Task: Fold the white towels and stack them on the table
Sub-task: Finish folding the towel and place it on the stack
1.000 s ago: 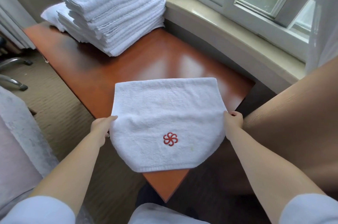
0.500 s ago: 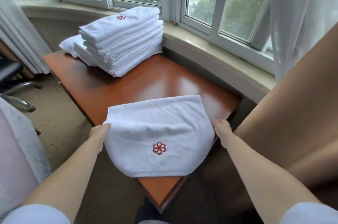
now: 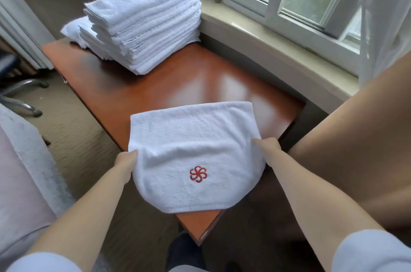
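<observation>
A folded white towel [image 3: 191,145] with a red flower logo lies at the near corner of the red-brown table [image 3: 178,85], its near edge sagging over the corner. My left hand [image 3: 126,160] grips its left edge. My right hand [image 3: 266,146] grips its right edge, thumb on top of the cloth. A tall stack of folded white towels [image 3: 144,22] stands at the table's far end, the same red logo on its top towel.
A stone window sill [image 3: 278,34] and white window frames run along the table's far and right sides. A tan upholstered surface [image 3: 355,138] rises at the right. A chair base [image 3: 20,94] stands on the carpet at the left, white fabric [image 3: 22,160] nearer.
Both hands have drawn inward and lifted the towel's side edges, so the cloth bunches between them. The view has tilted up toward the stack and window.
</observation>
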Available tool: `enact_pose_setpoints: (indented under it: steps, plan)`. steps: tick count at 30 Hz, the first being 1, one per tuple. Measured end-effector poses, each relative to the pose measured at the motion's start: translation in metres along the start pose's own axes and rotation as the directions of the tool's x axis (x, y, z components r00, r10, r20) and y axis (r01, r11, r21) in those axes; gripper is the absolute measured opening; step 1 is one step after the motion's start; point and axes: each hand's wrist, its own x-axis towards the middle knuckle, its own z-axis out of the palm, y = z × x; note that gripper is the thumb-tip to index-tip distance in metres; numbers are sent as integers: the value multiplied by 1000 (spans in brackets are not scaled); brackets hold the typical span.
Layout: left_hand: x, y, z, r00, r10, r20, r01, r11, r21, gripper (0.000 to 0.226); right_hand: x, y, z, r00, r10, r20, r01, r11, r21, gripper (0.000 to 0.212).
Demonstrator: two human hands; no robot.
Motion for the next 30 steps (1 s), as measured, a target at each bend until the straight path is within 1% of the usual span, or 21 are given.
enact_pose_setpoints:
  steps: [3,4,5,7,8,10,11,13,14,16,17,18,20,22,25,26,28,30]
  plan:
    - [4,2,-1,1000,-18,-4,18,999,-35,48,1,-1,1,995,33,92,-53,972,227,41]
    - [5,2,-2,1000,-21,-15,20,999,-49,48,0,-1,-1,991,33,131,-67,962,264,45]
    - [5,3,-2,999,-20,-25,19,998,-65,48,-1,1,-3,986,34,161,-77,960,271,48]
    - [5,2,-3,999,-18,-40,14,995,-98,48,-2,3,-8,986,37,164,-79,963,259,55]
    - [4,0,-3,999,-14,-53,8,993,-117,48,-4,4,-11,988,30,153,-70,961,266,52]
    - [-2,-1,-5,996,4,-91,-19,987,-159,45,-12,5,-16,991,-3,133,-36,955,293,31]
    - [-6,0,-6,993,28,-114,-49,980,-192,39,-16,5,-17,993,-32,115,-7,947,320,24]
    - [-17,5,-10,983,101,-154,-144,944,-297,24,-24,2,-21,993,-117,31,94,902,420,29]
    - [-26,9,-12,974,138,-180,-195,916,-352,20,-30,-1,-23,988,-149,-27,143,860,489,32]
    - [-45,19,-20,949,184,-255,-282,855,-436,19,-42,-12,-30,976,-183,-116,215,752,624,40]
    - [-54,24,-25,937,190,-293,-314,825,-469,21,-47,-17,-35,971,-189,-148,239,710,663,43]
    - [-63,29,-30,926,192,-324,-340,797,-500,20,-53,-23,-39,964,-197,-179,266,689,675,45]
    - [-79,38,-38,912,210,-351,-380,753,-538,11,-66,-34,-49,942,-236,-240,336,681,651,46]
    - [-93,47,-44,898,224,-378,-411,731,-545,5,-74,-45,-56,910,-293,-295,415,665,621,43]
    - [-99,63,-54,869,223,-442,-449,729,-516,19,-82,-64,-64,858,-404,-316,513,650,561,36]
    - [-96,69,-59,858,230,-459,-458,745,-484,26,-83,-72,-66,845,-433,-313,533,646,547,31]
    - [-89,81,-67,858,248,-449,-434,818,-376,34,-81,-89,-67,832,-449,-325,554,658,510,26]
    - [-75,91,-71,896,242,-373,-364,881,-301,31,-75,-105,-64,850,-414,-326,525,706,474,22]
